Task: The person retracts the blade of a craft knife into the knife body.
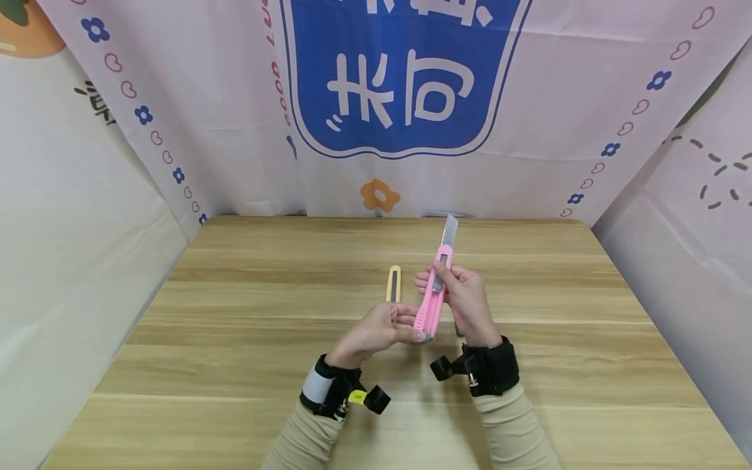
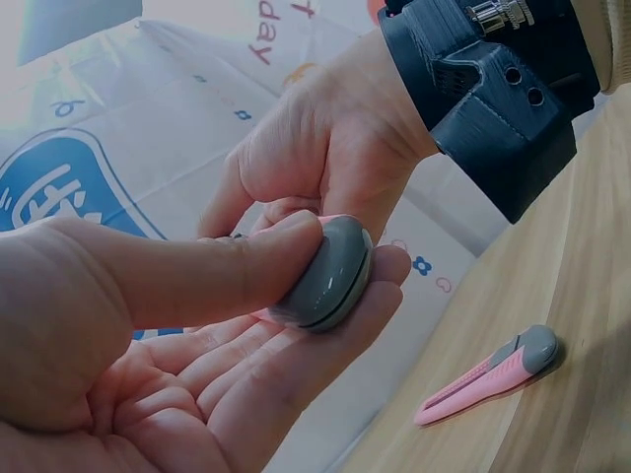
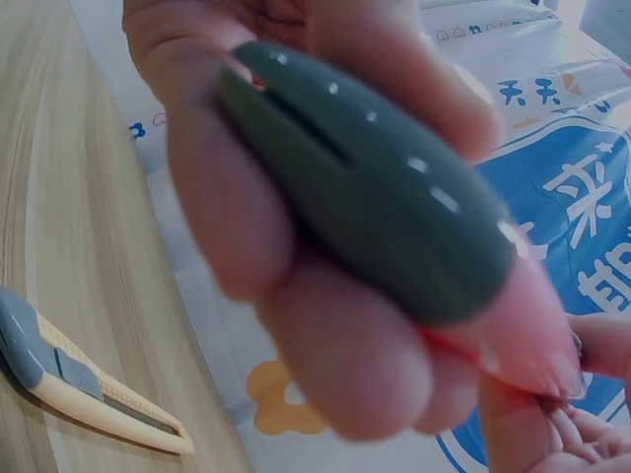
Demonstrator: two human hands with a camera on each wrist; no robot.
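Head view high, facing down-forward at table (image 1: 235, 365), both wrist views close-up, sharing pink knife (image 1: 431, 307)

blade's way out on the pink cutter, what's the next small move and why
Probably slide the blade back in with the right hand, whose thumb sits on the slider. The blade of the pink cutter is far extended and bare, while the left hand pinches the grey end cap, steadying it.

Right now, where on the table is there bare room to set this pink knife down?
Bare wood lies left of the left hand and right of the right hand, out to the table edges. The middle is crowded: the pink utility knife with blade out, and the yellow knife beyond.
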